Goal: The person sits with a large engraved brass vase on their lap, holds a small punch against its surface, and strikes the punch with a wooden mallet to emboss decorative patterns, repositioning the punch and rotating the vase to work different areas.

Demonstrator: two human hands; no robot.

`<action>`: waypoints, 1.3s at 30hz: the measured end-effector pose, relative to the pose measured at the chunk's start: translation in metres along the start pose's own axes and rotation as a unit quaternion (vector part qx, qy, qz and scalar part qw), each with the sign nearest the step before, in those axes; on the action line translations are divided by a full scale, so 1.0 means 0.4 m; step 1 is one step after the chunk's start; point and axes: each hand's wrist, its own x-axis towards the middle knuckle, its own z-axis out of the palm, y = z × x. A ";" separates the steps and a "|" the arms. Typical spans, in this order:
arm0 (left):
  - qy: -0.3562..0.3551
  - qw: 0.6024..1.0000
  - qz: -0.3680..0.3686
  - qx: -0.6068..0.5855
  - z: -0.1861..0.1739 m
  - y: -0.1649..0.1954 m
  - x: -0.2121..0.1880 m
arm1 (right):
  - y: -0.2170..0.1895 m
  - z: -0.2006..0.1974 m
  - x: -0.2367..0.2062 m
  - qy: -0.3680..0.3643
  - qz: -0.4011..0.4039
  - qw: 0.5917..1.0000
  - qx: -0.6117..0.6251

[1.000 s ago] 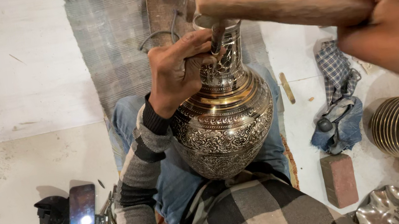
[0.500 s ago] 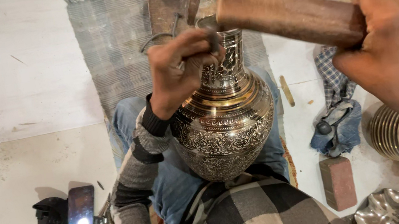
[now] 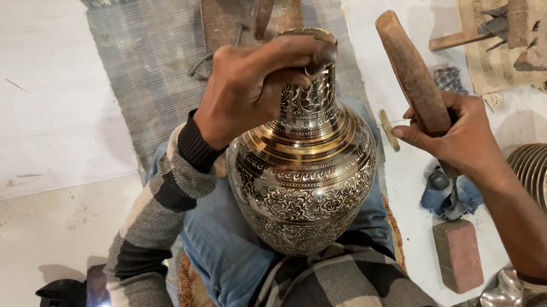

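left fingers are curled tight over the rim of the brass vase, which rests on the lap, neck pointing away. right hand is clenched around a wooden mallet. the vase looks heavy, stiff and slick; the narrow neck gives the surest hold.

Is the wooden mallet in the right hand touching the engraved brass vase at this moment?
Apart. The head view shows the wooden mallet held up in the right hand, with bare white floor visible between it and the engraved brass vase.
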 end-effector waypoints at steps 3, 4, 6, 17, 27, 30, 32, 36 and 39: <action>-0.051 0.997 0.041 0.031 -0.014 -0.001 0.010 | -0.013 0.002 -0.009 0.012 -0.018 1.000 0.001; -0.069 0.995 0.054 0.042 -0.016 -0.001 0.015 | -0.019 0.001 -0.011 0.017 -0.026 1.000 -0.002; -0.084 0.994 0.041 0.054 -0.017 0.002 0.019 | -0.032 -0.002 -0.012 0.025 -0.054 0.998 -0.007; -0.102 0.993 0.016 0.052 -0.024 -0.008 0.023 | -0.134 -0.041 -0.030 0.078 -0.131 0.978 0.142; -0.110 0.992 0.017 0.052 -0.029 -0.006 0.027 | -0.240 -0.082 -0.053 0.173 -0.197 0.942 -0.211; -0.112 0.991 0.024 0.063 -0.029 -0.007 0.030 | -0.239 -0.080 -0.058 0.143 -0.206 0.965 -0.078; -0.107 0.992 0.031 0.066 -0.027 -0.009 0.031 | -0.231 -0.080 -0.060 0.147 -0.204 0.963 -0.099; -0.128 0.989 0.016 0.074 -0.024 -0.013 0.030 | -0.208 -0.077 -0.055 0.167 -0.215 0.954 -0.125; -0.137 0.988 0.007 0.071 -0.023 -0.013 0.030 | -0.190 -0.078 -0.061 0.179 -0.186 0.946 -0.198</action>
